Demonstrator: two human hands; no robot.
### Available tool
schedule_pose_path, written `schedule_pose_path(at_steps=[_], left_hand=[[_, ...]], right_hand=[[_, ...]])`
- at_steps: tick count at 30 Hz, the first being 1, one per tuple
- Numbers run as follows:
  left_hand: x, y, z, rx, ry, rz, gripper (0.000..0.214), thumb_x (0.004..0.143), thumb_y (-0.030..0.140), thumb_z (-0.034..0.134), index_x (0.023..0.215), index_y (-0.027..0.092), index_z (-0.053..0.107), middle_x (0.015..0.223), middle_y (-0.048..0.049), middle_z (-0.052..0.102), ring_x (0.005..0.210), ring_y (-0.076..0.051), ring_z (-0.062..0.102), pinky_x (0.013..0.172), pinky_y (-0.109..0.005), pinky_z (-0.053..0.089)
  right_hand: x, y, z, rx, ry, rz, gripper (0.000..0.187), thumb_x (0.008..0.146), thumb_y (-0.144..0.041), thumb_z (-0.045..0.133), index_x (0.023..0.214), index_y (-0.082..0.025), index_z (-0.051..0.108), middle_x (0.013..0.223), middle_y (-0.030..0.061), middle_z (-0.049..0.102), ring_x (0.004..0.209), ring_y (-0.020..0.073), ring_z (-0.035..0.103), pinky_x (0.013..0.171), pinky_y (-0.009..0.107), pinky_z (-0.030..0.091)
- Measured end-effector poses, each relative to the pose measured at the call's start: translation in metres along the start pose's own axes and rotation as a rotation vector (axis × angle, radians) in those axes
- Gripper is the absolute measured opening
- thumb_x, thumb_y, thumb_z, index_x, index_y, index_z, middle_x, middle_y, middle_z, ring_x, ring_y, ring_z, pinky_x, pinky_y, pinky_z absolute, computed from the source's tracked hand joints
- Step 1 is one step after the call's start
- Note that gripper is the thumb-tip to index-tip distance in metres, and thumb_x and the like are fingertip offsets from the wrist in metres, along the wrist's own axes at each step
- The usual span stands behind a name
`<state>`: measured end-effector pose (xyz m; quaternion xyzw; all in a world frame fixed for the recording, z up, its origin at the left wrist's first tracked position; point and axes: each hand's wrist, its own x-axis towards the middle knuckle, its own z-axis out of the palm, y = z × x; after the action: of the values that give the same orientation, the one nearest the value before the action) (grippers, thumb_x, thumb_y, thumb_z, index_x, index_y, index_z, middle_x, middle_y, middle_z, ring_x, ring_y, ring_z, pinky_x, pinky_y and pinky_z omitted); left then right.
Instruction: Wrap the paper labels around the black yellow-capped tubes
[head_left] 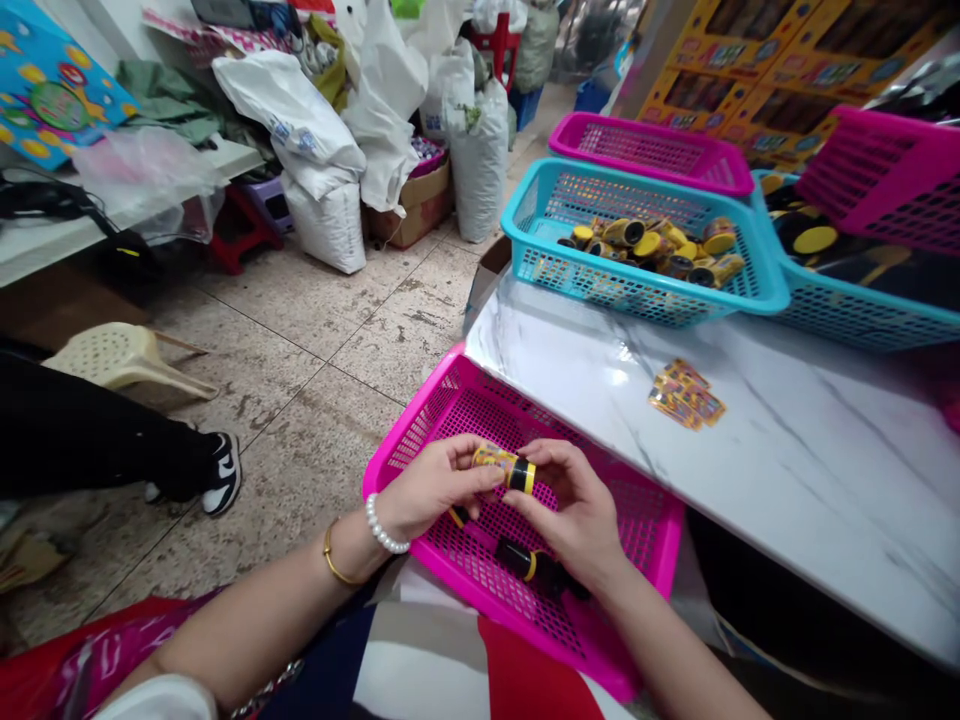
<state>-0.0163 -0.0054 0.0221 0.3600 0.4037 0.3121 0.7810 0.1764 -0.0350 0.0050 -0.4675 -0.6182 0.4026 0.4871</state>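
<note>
A small cylindrical tube point(506, 470), wrapped in a yellow printed label with a black band and yellow rim at one end, lies sideways between the left hand point(439, 487) and right hand point(571, 510), pinched by both. A black cylinder point(521, 558) with a yellow band lies on its side below, in the pink plastic basket point(562, 425).

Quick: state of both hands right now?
Left hand: closed, holding a small yellow-and-black tube.
Right hand: closed, holding the same tube at its black-banded end.
</note>
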Motion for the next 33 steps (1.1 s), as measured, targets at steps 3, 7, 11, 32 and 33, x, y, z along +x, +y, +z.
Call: schedule_pose_path(at_steps=[3,7,11,32,33], left_hand=[[0.001,-0.002,-0.003,0.079,-0.030,-0.004,0.030,0.076,0.033,0.075,0.093,0.013,0.063,0.075,-0.0023,0.061,0.052,-0.007,0.051,0.047,-0.020,0.039],[0.005,-0.006,0.002,0.067,-0.028,0.034,0.027,0.073,0.031,0.077,0.088,0.014,0.062,0.075,-0.0009,0.062,0.055,-0.007,0.053,0.051,-0.020,0.042],[0.005,-0.003,0.001,0.073,-0.071,0.044,0.031,0.077,0.038,0.073,0.098,0.017,0.062,0.075,-0.0002,0.061,0.055,-0.008,0.053,0.049,-0.020,0.042],[0.003,-0.004,0.000,0.067,-0.198,-0.083,0.038,0.080,0.047,0.069,0.093,0.013,0.059,0.069,-0.0045,0.067,0.049,-0.009,0.059,0.043,-0.017,0.043],[0.003,-0.006,0.000,0.033,-0.190,-0.082,0.039,0.079,0.046,0.071,0.096,0.012,0.059,0.071,-0.0043,0.067,0.050,-0.009,0.059,0.043,-0.017,0.043]], right_hand=[[0.000,-0.003,-0.004,-0.133,-0.088,-0.024,0.025,0.078,-0.022,0.074,0.099,-0.024,0.062,0.107,0.0075,0.060,0.101,0.0224,0.061,0.084,0.038,0.055],[0.001,-0.006,-0.007,-0.234,-0.127,-0.083,0.019,0.080,-0.022,0.072,0.097,-0.024,0.064,0.095,0.0047,0.066,0.090,0.0203,0.064,0.081,0.036,0.055],[0.000,-0.007,-0.008,-0.315,-0.100,-0.155,0.027,0.082,-0.016,0.067,0.106,-0.026,0.065,0.104,0.0055,0.068,0.096,0.0206,0.065,0.086,0.037,0.055],[0.002,0.003,-0.007,0.399,-0.190,0.319,0.008,0.077,-0.028,0.076,0.085,-0.026,0.075,0.098,0.0041,0.058,0.071,0.0147,0.064,0.057,0.030,0.061],[0.001,0.003,-0.007,0.414,-0.176,0.320,0.006,0.077,-0.027,0.076,0.082,-0.026,0.075,0.095,0.0038,0.058,0.068,0.0138,0.063,0.054,0.030,0.060]])
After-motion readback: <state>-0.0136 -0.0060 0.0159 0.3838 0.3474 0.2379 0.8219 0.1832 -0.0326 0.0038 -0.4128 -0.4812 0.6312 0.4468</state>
